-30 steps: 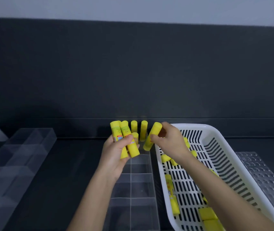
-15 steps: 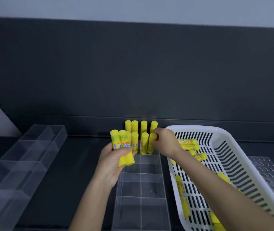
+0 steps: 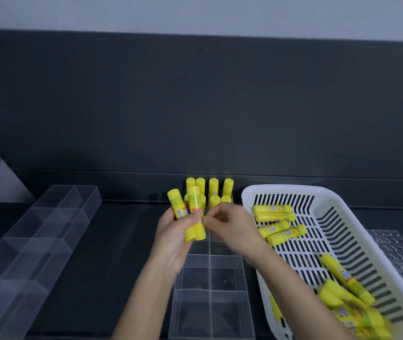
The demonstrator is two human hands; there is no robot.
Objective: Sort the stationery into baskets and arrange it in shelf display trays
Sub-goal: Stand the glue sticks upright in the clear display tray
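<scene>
**Hands at the display tray.** The fingers and thumb of the left hand (image 3: 174,231) are curled round the held glue sticks (image 3: 194,207). There are at least two, yellow, caps up and leaning slightly left. The right hand (image 3: 234,224) meets this bundle from the right, with thumb and forefinger bent toward it. Blur keeps us from telling whether they pinch a stick or only touch it.

Directly behind both hands we see the standing glue sticks (image 3: 213,187), upright in the far compartments of the clear display tray (image 3: 178,303). The right hand hides the lower part of their nearer row.

The right forearm crosses the tray's right wall and the near-left rim of the white basket (image 3: 281,190). The basket lies just right of the tray and holds loose glue sticks (image 3: 275,213) lying flat, a few toward its far end and a heap in its near right corner.

We note a second clear tray (image 3: 48,229) well to the left and a perforated clear rack (image 3: 396,253) beyond the basket, all on the dark shelf (image 3: 122,241).
</scene>
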